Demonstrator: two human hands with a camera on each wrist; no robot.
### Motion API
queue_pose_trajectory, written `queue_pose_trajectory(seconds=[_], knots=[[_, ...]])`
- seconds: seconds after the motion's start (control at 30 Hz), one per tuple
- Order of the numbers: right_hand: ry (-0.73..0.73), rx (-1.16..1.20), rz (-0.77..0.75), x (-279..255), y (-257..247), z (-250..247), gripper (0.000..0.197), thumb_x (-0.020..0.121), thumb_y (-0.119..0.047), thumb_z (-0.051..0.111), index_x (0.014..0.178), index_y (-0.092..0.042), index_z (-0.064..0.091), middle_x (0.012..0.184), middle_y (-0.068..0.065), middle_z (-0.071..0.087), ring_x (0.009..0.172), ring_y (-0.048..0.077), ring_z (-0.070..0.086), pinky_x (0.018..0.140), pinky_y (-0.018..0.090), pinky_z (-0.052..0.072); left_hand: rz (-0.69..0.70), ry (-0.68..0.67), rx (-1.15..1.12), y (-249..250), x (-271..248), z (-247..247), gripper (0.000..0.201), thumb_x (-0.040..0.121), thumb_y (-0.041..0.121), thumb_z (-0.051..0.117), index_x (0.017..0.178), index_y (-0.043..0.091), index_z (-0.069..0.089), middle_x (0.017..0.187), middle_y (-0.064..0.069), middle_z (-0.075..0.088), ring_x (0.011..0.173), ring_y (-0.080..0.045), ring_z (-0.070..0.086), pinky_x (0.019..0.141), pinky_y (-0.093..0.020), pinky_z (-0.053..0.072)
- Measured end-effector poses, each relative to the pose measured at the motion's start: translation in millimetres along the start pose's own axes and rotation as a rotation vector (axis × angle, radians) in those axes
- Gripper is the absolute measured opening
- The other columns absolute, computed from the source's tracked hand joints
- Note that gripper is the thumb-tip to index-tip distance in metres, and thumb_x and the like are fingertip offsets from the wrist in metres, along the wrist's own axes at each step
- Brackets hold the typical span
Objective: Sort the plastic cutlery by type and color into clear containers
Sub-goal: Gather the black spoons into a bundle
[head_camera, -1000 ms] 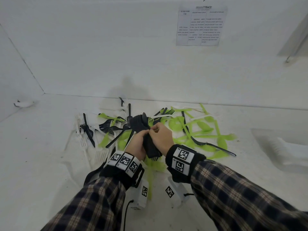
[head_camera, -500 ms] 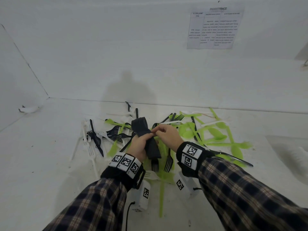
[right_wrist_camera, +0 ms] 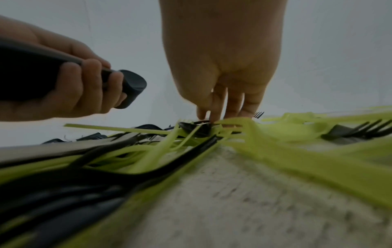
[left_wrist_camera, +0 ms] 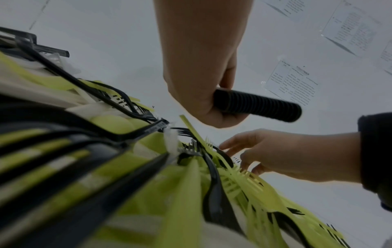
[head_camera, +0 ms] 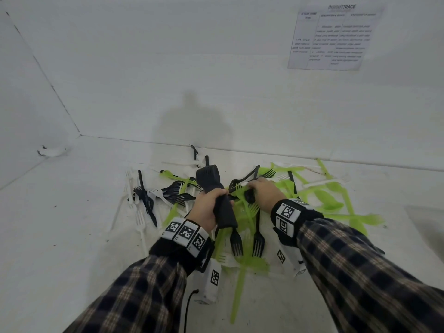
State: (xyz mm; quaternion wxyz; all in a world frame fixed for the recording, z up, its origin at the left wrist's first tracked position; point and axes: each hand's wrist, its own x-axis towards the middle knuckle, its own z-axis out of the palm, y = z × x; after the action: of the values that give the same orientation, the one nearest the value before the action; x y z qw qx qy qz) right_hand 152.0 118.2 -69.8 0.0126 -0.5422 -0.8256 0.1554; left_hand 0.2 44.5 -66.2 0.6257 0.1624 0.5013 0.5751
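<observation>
**Q.** What does each hand hold, and where does the cutlery lie?

**A.** The left hand (head_camera: pixel 211 205) has its fingers (right_wrist_camera: pixel 89 80) wrapped round a nested stack of black spoons (head_camera: pixel 217 195), raised above the worktop (head_camera: pixel 72 236). The right hand (head_camera: pixel 266 193) reaches down with fingers (right_wrist_camera: pixel 214 107) narrowed onto a black spoon (right_wrist_camera: pixel 196 130) lying among green forks (head_camera: pixel 242 200) in the mixed pile (head_camera: pixel 254 236); whether it is gripped cannot be told.

**Q.** How is this pick best done?

**A.** Probably by pinching the spoon alone, sliding it free of the crossing green tines, then nesting it bowl-to-bowl onto the stack. No clear container is visible.
</observation>
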Motion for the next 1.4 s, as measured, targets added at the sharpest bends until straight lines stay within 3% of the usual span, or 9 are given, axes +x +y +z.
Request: queue_pose_trajectory(seconds=[0.1, 0.27, 0.57, 0.77, 0.87, 0.93, 1.07, 1.2, 1.4], knots=[[-0.042, -0.176, -0.036, -0.5, 5.6, -1.2, 0.039, 0.097, -0.015, 0.042, 0.132, -0.030, 0.048, 0.138, 0.001, 0.039, 0.123, 0.028, 0.043, 0.095, 0.039, 0.045, 0.014, 0.007, -0.003, 2.8, -1.3, -1.8, 0.017, 0.090, 0.004, 0.053, 0.106, 0.001, 0.049, 0.080, -0.012, 0.054, 0.060, -0.023, 0.057, 0.046, -0.024, 0.052], [0.024, -0.315, -0.043, -5.3, 12.2, -0.6, 0.038, 0.095, -0.014, 0.044, 0.132, -0.024, 0.047, 0.132, 0.006, 0.040, 0.124, 0.026, 0.039, 0.092, 0.038, 0.043, 0.046, 0.045, -0.038, 7.1, 0.2, -13.2, 0.022, 0.088, 0.004, 0.056, 0.109, 0.003, 0.048, 0.081, -0.010, 0.055, 0.050, -0.019, 0.062, 0.048, -0.025, 0.052], [0.188, -0.145, -0.148, -0.9, 19.9, -10.5, 0.032, 0.098, -0.021, 0.043, 0.127, -0.021, 0.056, 0.135, -0.005, 0.050, 0.124, 0.022, 0.038, 0.099, 0.035, 0.029, 0.068, 0.109, -0.105, 10.3, -4.0, -20.9, 0.027, 0.087, 0.004, 0.056, 0.114, 0.005, 0.049, 0.084, -0.010, 0.058, 0.049, -0.018, 0.063, 0.046, -0.025, 0.052], [0.435, 0.169, -0.189, -13.1, -3.1, -25.9, 0.026, 0.101, -0.024, 0.036, 0.114, -0.010, 0.054, 0.095, 0.006, 0.063, 0.092, 0.027, 0.055, 0.082, 0.034, 0.031, 0.104, 0.133, -0.117, 13.7, -12.5, -23.3, 0.023, 0.086, 0.002, 0.056, 0.109, 0.004, 0.051, 0.077, -0.010, 0.058, 0.045, -0.017, 0.062, 0.046, -0.024, 0.052], [0.311, 0.268, -0.216, -23.6, -28.5, -26.6, 0.028, 0.101, -0.023, 0.036, 0.118, -0.011, 0.055, 0.095, 0.009, 0.061, 0.087, 0.028, 0.058, 0.072, 0.035, 0.044, 0.113, 0.144, -0.129, 11.7, -16.0, -24.2, 0.022, 0.086, 0.004, 0.055, 0.108, 0.005, 0.051, 0.076, -0.009, 0.058, 0.046, -0.017, 0.061, 0.047, -0.025, 0.051], [0.124, 0.000, -0.256, -32.4, -43.2, -15.6, 0.036, 0.102, -0.024, 0.031, 0.133, -0.026, 0.048, 0.108, 0.007, 0.057, 0.096, 0.026, 0.058, 0.077, 0.036, 0.049, 0.126, 0.156, -0.146, 10.6, -19.9, -26.0, 0.020, 0.087, 0.006, 0.055, 0.107, 0.006, 0.050, 0.076, -0.008, 0.058, 0.046, -0.017, 0.061, 0.047, -0.025, 0.051], [-0.098, -0.330, -0.282, -47.0, -44.4, 5.4, 0.036, 0.099, -0.031, 0.038, 0.131, -0.043, 0.049, 0.125, 0.000, 0.051, 0.115, 0.022, 0.053, 0.086, 0.032, 0.045, 0.154, 0.169, -0.168, 13.2, -30.8, -34.0, 0.019, 0.087, 0.006, 0.055, 0.104, 0.008, 0.047, 0.075, -0.007, 0.055, 0.042, -0.015, 0.059, 0.044, -0.023, 0.050], [-0.086, -0.378, -0.171, -59.1, -28.1, 0.2, 0.041, 0.095, -0.025, 0.044, 0.132, -0.042, 0.048, 0.124, -0.002, 0.051, 0.115, 0.020, 0.052, 0.082, 0.028, 0.040, 0.154, 0.176, -0.149, 13.0, -41.5, -39.4, 0.008, 0.087, 0.007, 0.054, 0.092, 0.007, 0.048, 0.072, -0.007, 0.052, 0.040, -0.013, 0.058, 0.042, -0.023, 0.049], [0.037, -0.146, 0.069, -74.2, -32.1, -8.8, 0.036, 0.094, -0.013, 0.038, 0.125, -0.018, 0.055, 0.123, 0.006, 0.054, 0.110, 0.026, 0.056, 0.085, 0.034, 0.044, 0.056, 0.139, -0.038, -5.9, -54.5, -23.9, 0.013, 0.086, 0.010, 0.057, 0.096, 0.006, 0.051, 0.071, -0.006, 0.055, 0.044, -0.014, 0.060, 0.045, -0.023, 0.049]])
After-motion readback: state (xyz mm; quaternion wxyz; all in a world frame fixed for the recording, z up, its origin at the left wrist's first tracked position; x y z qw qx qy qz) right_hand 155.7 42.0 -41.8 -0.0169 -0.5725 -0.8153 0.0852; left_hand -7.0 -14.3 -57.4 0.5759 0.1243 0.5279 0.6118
